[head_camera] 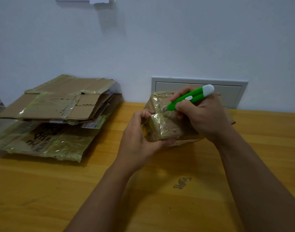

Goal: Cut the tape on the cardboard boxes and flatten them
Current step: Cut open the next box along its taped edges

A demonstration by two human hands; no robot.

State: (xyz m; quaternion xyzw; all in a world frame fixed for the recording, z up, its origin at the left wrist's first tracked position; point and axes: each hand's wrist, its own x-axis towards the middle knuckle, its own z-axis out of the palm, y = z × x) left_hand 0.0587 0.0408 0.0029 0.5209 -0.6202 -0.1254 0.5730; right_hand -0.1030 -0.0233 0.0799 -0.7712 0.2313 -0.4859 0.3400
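A person's two bare arms reach forward over a yellow wooden surface (42,190) that runs up to a pale wall. Near the middle of the view, toward the back edge of the surface, sits a small cardboard box (167,126), heavily wrapped in shiny clear tape and not yet collapsed.

The left hand (140,139) steadies the box from its near left side, fingers (147,113) curled over the top corner and thumb pressed against the lower front edge. The right hand (202,114) rests on the box's right side, its fingers wrapped tightly around a green utility knife (188,97) with a white end cap. The short blade points left and down, its tip touching the taped top of the box just beside the left fingertips.

To the left, well apart from the box, lies a pile of flattened boxes (56,114), several sheets stacked against the wall, tape still clinging to them and dark handwriting on the lowest sheet.

The work appears well along: several boxes are already flat, and this small one seems to be at the tape-cutting stage, with flattening still to come. No other uncut box is visible. The blade works close to the left fingers, so a slip is a risk.
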